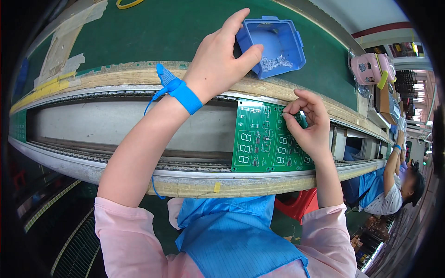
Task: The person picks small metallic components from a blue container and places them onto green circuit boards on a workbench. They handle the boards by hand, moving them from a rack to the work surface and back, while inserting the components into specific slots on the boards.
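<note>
My left hand (222,58) is at the left wall of a blue plastic bin (271,39), its thumb over the rim and its index finger along the far corner. Small clear pieces (276,63) lie gathered at the bin's near side. My right hand (311,123) is over a green circuit board (250,134), thumb and index finger pinched near its far edge; whatever they hold is too small to make out. White digit displays and small dark components sit on the board, partly hidden by that hand. Around my left wrist is a blue strap (183,95) with a cord.
The board rests across the two rails of a conveyor (106,123). Another green board (19,126) shows at the far left. Behind the rail lies a green mat (153,32). At right are a pink container (366,69) and a co-worker (384,194) at the same line.
</note>
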The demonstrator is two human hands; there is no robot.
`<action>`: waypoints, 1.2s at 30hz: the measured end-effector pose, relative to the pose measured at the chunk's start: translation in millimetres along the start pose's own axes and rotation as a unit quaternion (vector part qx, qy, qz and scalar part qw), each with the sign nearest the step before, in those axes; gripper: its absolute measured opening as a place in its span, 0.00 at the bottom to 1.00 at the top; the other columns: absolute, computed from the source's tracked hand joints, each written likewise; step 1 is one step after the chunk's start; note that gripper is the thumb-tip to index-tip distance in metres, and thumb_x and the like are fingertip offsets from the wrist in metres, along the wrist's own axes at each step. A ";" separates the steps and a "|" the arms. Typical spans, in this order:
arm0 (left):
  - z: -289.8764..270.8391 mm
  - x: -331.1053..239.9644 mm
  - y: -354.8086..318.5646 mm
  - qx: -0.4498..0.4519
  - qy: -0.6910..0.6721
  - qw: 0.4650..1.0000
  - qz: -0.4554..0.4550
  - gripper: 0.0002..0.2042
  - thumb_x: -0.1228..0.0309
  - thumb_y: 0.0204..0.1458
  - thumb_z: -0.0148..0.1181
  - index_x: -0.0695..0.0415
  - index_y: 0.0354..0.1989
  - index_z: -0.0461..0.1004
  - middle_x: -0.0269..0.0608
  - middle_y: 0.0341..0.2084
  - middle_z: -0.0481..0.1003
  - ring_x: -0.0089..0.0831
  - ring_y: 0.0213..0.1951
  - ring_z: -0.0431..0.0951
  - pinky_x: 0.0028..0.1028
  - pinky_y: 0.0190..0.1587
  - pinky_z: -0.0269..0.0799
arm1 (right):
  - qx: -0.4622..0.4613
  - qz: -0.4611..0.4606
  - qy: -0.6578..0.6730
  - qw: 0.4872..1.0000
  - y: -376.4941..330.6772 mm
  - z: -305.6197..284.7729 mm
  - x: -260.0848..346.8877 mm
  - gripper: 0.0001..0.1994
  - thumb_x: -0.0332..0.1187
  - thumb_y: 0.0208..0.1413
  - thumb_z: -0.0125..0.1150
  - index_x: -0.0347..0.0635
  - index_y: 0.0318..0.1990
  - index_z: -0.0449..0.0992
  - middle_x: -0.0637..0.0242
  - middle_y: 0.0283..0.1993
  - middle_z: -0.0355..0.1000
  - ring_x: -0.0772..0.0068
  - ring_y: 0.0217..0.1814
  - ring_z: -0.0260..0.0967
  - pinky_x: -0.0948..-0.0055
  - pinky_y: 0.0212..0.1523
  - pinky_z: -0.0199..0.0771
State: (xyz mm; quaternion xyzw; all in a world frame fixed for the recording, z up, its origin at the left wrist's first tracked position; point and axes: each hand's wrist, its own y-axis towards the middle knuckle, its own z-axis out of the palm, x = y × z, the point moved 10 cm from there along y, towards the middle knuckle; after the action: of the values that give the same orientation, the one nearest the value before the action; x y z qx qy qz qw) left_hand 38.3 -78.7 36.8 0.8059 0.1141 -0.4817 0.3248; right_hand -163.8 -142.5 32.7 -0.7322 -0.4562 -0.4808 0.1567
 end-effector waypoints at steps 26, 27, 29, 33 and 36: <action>-36.8 -39.6 4.8 -0.092 -0.038 0.992 0.072 0.28 0.72 0.56 0.52 0.68 0.64 0.54 0.62 0.60 0.61 0.53 0.61 0.63 0.40 0.64 0.58 | 0.082 -0.064 -0.195 0.975 8.1 15.9 42.5 0.26 0.16 0.44 0.61 0.41 0.55 0.71 0.61 0.33 0.70 0.62 0.37 0.72 0.67 0.44 0.72; -47.6 -58.0 6.1 -0.098 -0.062 0.990 0.074 0.28 0.73 0.55 0.52 0.68 0.64 0.54 0.63 0.59 0.61 0.53 0.61 0.63 0.40 0.64 0.58 | 0.094 -0.078 -0.221 0.968 8.4 19.2 44.6 0.26 0.16 0.44 0.61 0.41 0.54 0.71 0.60 0.34 0.71 0.60 0.39 0.72 0.66 0.44 0.72; -72.4 -94.6 -0.4 -0.114 -0.108 0.979 0.131 0.29 0.73 0.55 0.53 0.68 0.64 0.53 0.64 0.60 0.60 0.53 0.62 0.62 0.40 0.65 0.57 | 0.126 -0.079 -0.248 0.957 11.1 25.4 51.6 0.25 0.17 0.43 0.63 0.40 0.53 0.72 0.58 0.37 0.72 0.55 0.43 0.72 0.62 0.46 0.71; -127.8 -129.7 -57.9 -0.135 -0.168 0.955 0.206 0.26 0.72 0.57 0.52 0.66 0.63 0.56 0.60 0.61 0.61 0.51 0.64 0.61 0.40 0.66 0.56 | 0.093 -0.059 -0.281 0.953 3.7 13.9 51.2 0.22 0.18 0.44 0.64 0.38 0.50 0.73 0.56 0.39 0.73 0.57 0.45 0.73 0.64 0.48 0.71; -189.3 -139.9 -137.6 -0.214 -0.222 0.933 0.186 0.20 0.72 0.60 0.48 0.65 0.60 0.62 0.57 0.59 0.65 0.46 0.62 0.64 0.42 0.65 0.58 | 0.070 -0.068 -0.300 0.949 -2.7 5.9 55.2 0.17 0.23 0.50 0.63 0.37 0.49 0.74 0.56 0.43 0.74 0.58 0.48 0.73 0.67 0.49 0.70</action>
State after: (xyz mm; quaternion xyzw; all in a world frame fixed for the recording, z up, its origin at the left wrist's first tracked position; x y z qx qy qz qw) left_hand 31.6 164.3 160.4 0.5963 -0.0128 -0.5437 0.5904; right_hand -156.0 -108.5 76.0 -0.7968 -0.5639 -0.2152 0.0304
